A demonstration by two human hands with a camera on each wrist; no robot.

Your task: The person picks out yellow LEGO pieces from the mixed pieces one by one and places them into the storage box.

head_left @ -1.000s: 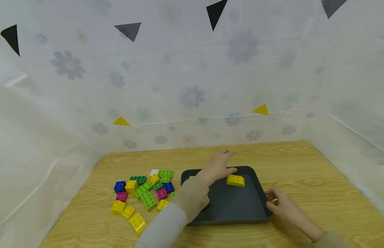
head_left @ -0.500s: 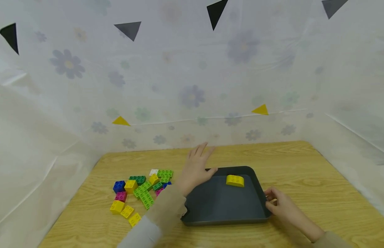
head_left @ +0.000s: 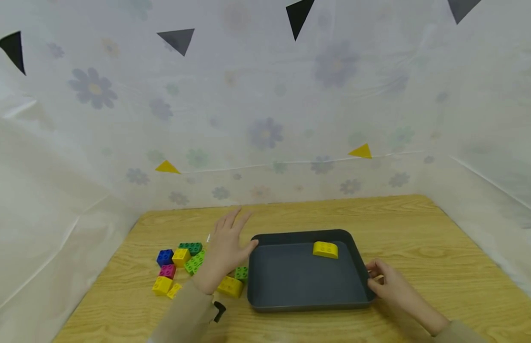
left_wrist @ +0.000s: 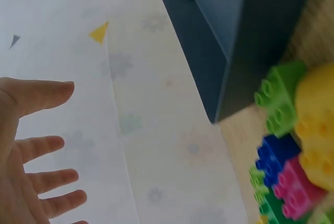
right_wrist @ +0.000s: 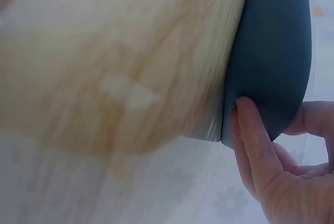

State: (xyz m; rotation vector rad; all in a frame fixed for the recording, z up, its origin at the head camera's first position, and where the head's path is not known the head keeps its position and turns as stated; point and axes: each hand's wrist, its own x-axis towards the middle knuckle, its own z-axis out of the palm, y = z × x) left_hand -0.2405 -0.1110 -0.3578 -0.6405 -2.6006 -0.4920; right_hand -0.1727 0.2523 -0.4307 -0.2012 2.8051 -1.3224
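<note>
In the head view my left hand [head_left: 224, 252] is over the toy building bricks on the left, its fingers spread and nothing held. The left wrist view shows the same hand [left_wrist: 36, 151] with straight, separated fingers. A dark grey tray [head_left: 308, 308] lies on the table, with one curved yellow brick [head_left: 325, 249] near its far right corner. My right hand [head_left: 389, 283] is at the tray's right side. Up close, that hand [right_wrist: 287, 177] holds the tray's side [right_wrist: 269, 51] between curled fingers. My left hand and forearm cover part of the bricks.
Loose bricks include a blue brick [head_left: 165, 257], a magenta brick [head_left: 167, 271], a yellow brick [head_left: 230, 287] touching or near the tray's left side, and a green brick [head_left: 241, 273]. A floral sheet [head_left: 265, 176] hangs behind the wooden table [head_left: 402, 228].
My left hand has moved left from above the yellow brick in the tray, across the tray's left side, to over the loose bricks. My right hand stays at the tray's side.
</note>
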